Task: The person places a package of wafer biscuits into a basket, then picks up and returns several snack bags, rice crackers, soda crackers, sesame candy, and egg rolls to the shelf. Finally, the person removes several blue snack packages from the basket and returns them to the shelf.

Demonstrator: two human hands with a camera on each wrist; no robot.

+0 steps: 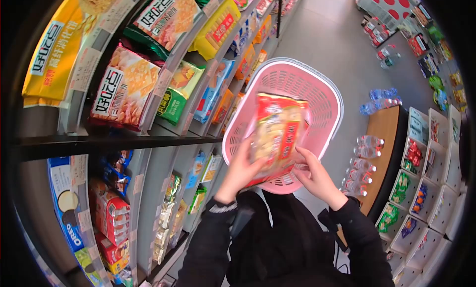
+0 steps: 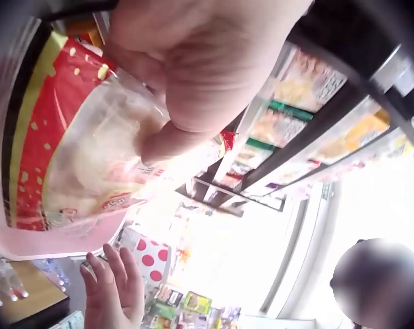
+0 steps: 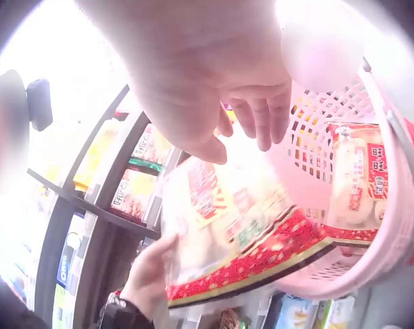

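Note:
A red and clear snack bag (image 1: 278,133) is held over the pink basket (image 1: 327,96). The left hand (image 1: 239,174) grips the bag's left side; in the left wrist view its thumb lies across the bag (image 2: 90,144). The right hand (image 1: 317,180) is at the bag's lower right with fingers extended; in the left wrist view this hand (image 2: 114,288) stands apart from the bag, fingers spread. In the right wrist view another red and clear pack (image 3: 357,175) lies inside the basket (image 3: 309,130), beyond the held bag (image 3: 227,219).
Shelves of packaged biscuits (image 1: 126,86) run along the left. At the right are a wooden counter edge (image 1: 382,158), water bottles (image 1: 362,175) and white bins of small wrapped snacks (image 1: 401,188). Grey floor (image 1: 317,24) extends beyond the basket.

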